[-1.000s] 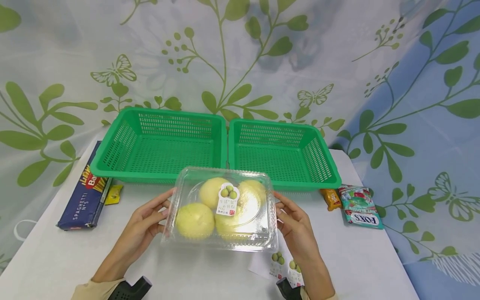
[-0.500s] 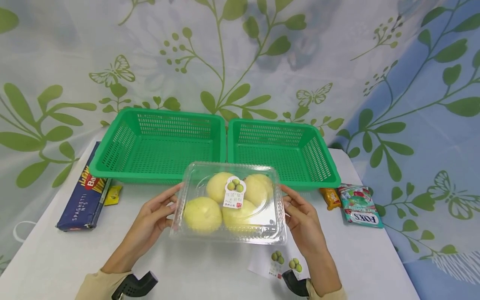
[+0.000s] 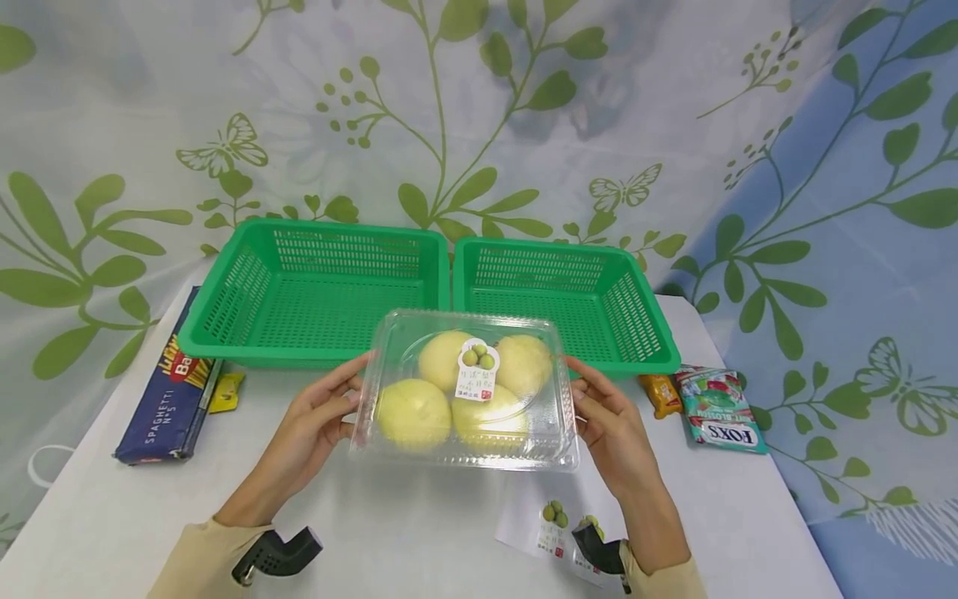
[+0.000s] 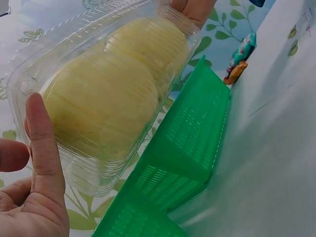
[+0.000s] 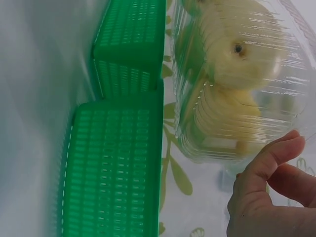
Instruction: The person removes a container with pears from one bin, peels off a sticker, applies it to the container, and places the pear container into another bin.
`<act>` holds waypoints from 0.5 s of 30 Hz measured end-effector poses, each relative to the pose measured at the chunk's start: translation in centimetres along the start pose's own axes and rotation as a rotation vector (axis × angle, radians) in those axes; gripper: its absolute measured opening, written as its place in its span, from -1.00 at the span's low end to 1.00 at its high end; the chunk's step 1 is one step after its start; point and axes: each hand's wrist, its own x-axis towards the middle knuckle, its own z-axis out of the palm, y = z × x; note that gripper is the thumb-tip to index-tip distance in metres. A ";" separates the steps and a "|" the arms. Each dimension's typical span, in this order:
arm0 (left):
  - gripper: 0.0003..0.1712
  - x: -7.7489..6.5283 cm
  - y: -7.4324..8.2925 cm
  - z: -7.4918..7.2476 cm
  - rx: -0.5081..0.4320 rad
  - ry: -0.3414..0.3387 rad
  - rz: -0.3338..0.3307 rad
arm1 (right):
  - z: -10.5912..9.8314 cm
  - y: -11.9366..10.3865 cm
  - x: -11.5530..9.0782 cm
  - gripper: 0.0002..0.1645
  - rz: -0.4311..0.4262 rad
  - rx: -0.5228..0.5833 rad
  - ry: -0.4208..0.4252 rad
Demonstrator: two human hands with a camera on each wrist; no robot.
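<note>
A clear plastic clamshell box (image 3: 464, 458) is held up over the table, its lid tilted toward the head camera. Inside lie several round, pale yellow pears (image 3: 413, 416), and a white sticker (image 3: 476, 370) with a fruit picture is on the lid. My left hand (image 3: 318, 428) grips the left end of the box, thumb on the near side. At the right end my right hand (image 3: 617, 433) holds it between thumb and fingers. In the left wrist view, a finger (image 4: 43, 143) lies along the box's ridged wall; in the right wrist view, fingertips (image 5: 291, 143) meet its edge.
Two green baskets, left (image 3: 299, 356) and right (image 3: 636, 368), stand side by side behind the box. A spaghetti pack (image 3: 160, 408) and small yellow packet (image 3: 227, 391) lie left. An orange packet (image 3: 662, 395) and Fox's bag (image 3: 722, 412) lie right; printed stickers (image 3: 550, 528) lie in front.
Both hands have carried the box up and slightly to the right in the head view, toward the baskets. The grip on both ends stays the same.
</note>
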 end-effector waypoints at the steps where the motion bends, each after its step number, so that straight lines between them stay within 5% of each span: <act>1: -0.40 0.2 0.0 0.0 0.002 0.000 -0.003 | -0.1 0.0 0.1 -0.47 0.004 0.002 0.004; 15: -0.35 1.8 0.0 0.5 0.003 -0.014 -0.056 | -1.3 0.1 0.6 -0.52 -0.031 0.094 0.003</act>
